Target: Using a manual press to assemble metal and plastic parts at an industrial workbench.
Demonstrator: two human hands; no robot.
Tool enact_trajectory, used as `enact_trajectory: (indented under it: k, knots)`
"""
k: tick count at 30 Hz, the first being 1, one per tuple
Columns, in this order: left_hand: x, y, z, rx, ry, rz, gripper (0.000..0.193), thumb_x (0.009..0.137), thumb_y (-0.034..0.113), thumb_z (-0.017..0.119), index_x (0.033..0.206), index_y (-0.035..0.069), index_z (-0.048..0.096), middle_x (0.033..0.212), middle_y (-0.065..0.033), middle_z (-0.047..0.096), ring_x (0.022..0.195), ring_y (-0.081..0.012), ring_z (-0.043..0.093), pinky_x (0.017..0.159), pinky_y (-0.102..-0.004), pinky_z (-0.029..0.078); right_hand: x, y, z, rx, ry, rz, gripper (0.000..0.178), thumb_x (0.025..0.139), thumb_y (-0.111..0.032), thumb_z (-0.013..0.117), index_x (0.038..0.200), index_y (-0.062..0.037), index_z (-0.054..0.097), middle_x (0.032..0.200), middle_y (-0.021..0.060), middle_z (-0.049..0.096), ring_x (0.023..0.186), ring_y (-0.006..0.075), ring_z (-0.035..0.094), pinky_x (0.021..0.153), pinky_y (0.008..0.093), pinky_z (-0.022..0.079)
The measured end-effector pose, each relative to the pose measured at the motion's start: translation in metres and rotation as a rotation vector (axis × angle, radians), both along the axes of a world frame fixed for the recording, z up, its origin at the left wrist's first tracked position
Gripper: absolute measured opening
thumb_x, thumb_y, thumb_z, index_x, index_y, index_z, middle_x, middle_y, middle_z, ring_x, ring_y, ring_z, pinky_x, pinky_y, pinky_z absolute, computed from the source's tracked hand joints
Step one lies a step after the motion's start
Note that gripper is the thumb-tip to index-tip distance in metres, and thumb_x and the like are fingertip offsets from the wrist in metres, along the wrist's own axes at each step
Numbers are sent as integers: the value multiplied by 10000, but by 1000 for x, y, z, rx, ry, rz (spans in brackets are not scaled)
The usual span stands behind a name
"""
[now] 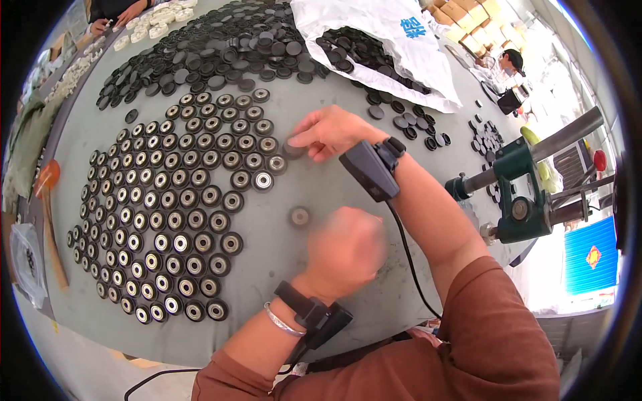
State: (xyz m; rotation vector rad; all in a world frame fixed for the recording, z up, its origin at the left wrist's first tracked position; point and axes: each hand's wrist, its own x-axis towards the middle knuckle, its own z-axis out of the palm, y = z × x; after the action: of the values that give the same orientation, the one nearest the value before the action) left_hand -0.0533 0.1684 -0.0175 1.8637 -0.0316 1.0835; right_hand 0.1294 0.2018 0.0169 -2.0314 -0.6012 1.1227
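Many black wheels with metal bearings in their middles (pixel 179 243) lie in rows on the grey table (pixel 267 294). At the right edge of these rows, my right hand (pixel 334 134) is closed, thumb and fingertips pinching a dark round cap (pixel 293 148), blurred by motion. Closer to me, my left hand (pixel 348 250) hovers over the table, curled and smeared, its fingers mostly hidden. One lone wheel (pixel 299 216), also slightly blurred, is just left of that hand. Behind the rows lies a big heap of black round caps (pixel 254 47).
A white sack (pixel 428 73) spills black caps at the back. On the right stands a green hand press (pixel 521 194). A mallet with an orange head (pixel 49 175) and a clear plastic bag (pixel 27 260) lie at left. Other people sit at the far left and far right.
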Motion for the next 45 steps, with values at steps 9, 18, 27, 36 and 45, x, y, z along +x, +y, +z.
enact_trajectory:
  k: [9, 18, 27, 36, 45]
  knots:
    - [2, -2, -1, -86, 27, -18, 210, 682, -100, 574, 847, 28, 562, 770, -91, 534, 523, -155, 519, 454, -250, 430, 18, 18, -1, -187, -52, 240, 340, 709, -335, 741, 816, -48, 593, 670, 28, 562, 588, 116, 560, 514, 239, 474]
    - [1, -1, 0, -81, 21, 1, 209, 677, -104, 580, 838, 27, 565, 770, -89, 534, 526, -150, 522, 454, -250, 431, 9, 9, 7, -144, -79, 197, 322, 708, -270, 748, 881, -41, 602, 687, 43, 583, 564, 121, 568, 519, 235, 484]
    - [4, -1, 0, -177, 64, -3, 215, 718, -83, 592, 906, 13, 554, 806, -81, 547, 594, -125, 538, 512, -234, 451, 14, -25, 2, 66, -513, 498, 285, 759, -296, 675, 955, -90, 653, 666, 48, 577, 559, 85, 518, 515, 238, 428]
    - [9, -1, -9, -971, 131, -207, 379, 831, -77, 507, 1193, -73, 398, 1017, -111, 554, 907, -154, 579, 791, -302, 521, -59, -103, 44, 230, -282, 193, 204, 700, -89, 650, 894, -28, 653, 846, 128, 639, 807, 265, 608, 664, 308, 490]
    - [-14, 0, 16, -817, 213, -76, 295, 911, 96, 412, 1161, -50, 471, 913, -109, 608, 802, -155, 614, 652, -261, 503, -71, -118, 17, 449, -953, 356, 249, 753, -33, 585, 1001, -7, 581, 835, 126, 608, 713, 278, 599, 637, 330, 497]
